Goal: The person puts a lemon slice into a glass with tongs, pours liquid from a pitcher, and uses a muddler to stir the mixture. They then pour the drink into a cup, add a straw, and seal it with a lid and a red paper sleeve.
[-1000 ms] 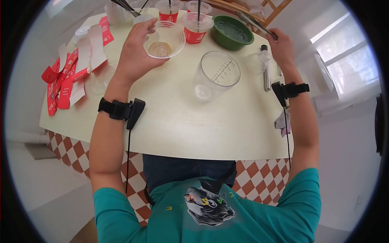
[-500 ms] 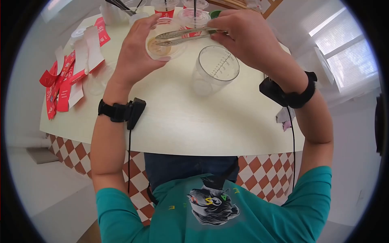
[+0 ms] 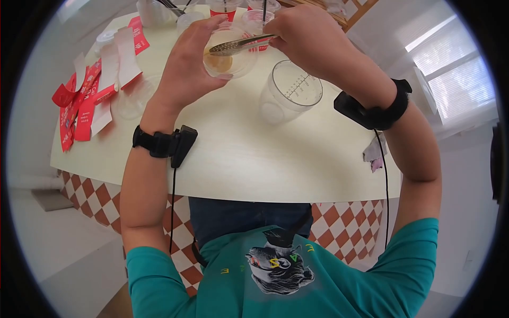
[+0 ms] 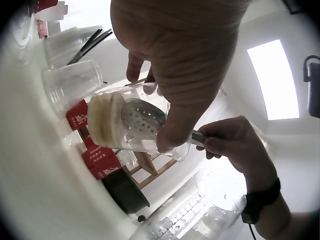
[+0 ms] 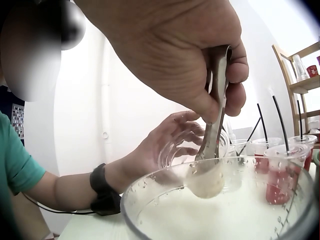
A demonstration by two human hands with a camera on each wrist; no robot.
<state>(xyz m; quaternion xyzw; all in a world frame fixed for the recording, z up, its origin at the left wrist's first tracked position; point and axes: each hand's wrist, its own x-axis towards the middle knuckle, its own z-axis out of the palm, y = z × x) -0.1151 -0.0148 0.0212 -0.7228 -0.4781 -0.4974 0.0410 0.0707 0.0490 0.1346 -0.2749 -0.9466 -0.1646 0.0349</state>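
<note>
Pinching the tongs (image 3: 233,47) between thumb and fingers, the right hand (image 3: 315,40) reaches across with its wrist bent, and their perforated head sits inside the clear cup (image 3: 245,59), just beside a tan layer at its bottom; whether they touch is unclear. The left hand (image 3: 188,66) curls its fingers round that cup, holding it tilted above the table (image 3: 249,159), mouth toward the right hand. Near it stands the measuring jug (image 3: 291,93), printed with a graduated scale whose figures are too small to read. Beyond, red drink cups (image 5: 282,187) with black straws carry pale lettering, also illegible; the right hand partly hides them from the head view. The green bowl (image 4: 125,191) shows in the left wrist view. Red and white paper strips (image 3: 82,108) lie to the left, their small print unreadable. A yellow S marks the teal shirt (image 3: 339,289).
</note>
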